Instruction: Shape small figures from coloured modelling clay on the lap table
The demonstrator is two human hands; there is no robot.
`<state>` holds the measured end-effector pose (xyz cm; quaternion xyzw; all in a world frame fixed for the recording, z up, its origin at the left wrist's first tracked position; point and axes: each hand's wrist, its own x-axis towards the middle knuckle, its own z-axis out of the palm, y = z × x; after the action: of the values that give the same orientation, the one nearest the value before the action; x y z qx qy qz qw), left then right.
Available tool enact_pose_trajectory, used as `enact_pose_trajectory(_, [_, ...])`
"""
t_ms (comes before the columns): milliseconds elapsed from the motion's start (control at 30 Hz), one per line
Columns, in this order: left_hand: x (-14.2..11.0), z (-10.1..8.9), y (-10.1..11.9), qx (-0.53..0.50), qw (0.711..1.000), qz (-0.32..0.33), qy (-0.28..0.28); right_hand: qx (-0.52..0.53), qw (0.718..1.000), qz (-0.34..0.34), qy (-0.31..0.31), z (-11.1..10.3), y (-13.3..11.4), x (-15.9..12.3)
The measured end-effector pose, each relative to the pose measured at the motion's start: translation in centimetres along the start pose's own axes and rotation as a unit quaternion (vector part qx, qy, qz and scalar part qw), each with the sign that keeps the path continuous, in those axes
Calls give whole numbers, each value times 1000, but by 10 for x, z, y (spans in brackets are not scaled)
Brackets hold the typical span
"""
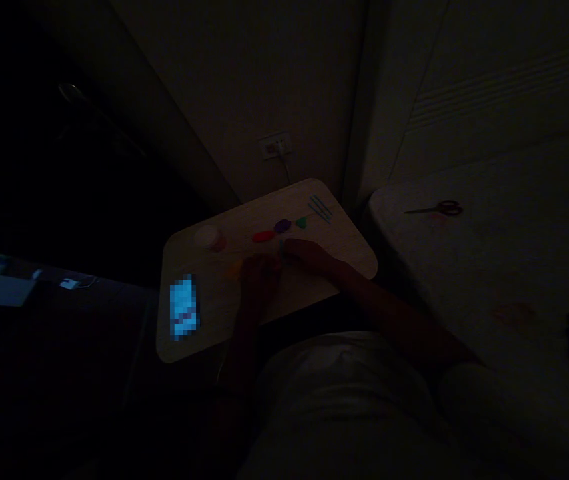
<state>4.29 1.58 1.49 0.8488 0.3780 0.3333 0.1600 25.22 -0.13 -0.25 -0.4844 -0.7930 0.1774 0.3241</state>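
Note:
In very dim light, both hands work close together over a small wooden table (214, 287). My left hand (260, 272) has its fingers curled, and what is in them is hard to make out. Beside it lies a yellow lump (235, 269), partly covered by the hand. My right hand (304, 253) is closed in a pinch, with a small pale-teal bit (281, 248) at its fingertips that is too dark to name. Just beyond the hands are a red oblong piece (263, 236), a purple piece (283, 226) and a green piece (301, 222), which look like modelling clay.
Several thin greenish sticks (319, 209) lie at the table's far right corner. A round pale tub (207, 237) stands at the left, behind a lit phone (184, 307). Scissors (437, 208) rest on a pale surface to the right. A wall socket (275, 145) holds a plug.

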Motion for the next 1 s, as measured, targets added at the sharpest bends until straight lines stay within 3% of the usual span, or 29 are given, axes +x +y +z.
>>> enact_pose_trajectory(167, [-2,4,-3,26,999,-18,26,-12,1000,17,11,-5,-5,-3])
enact_pose_trajectory(400, [-2,1,0,38,999,-14,1,-56,987,146,31,-10,-14,-5])
enact_pose_trajectory(533, [-2,-1,1,-1,1000,4,3,-55,985,157,33,-9,-13,-4])
enact_pose_trajectory(733, [-4,-1,4,-12,1000,-8,-5,-28,992,120,36,-16,-11,-2])
enact_pose_trajectory(1000, [-2,-2,10,-4,1000,14,-17,-64,981,183,11,-19,-28,9])
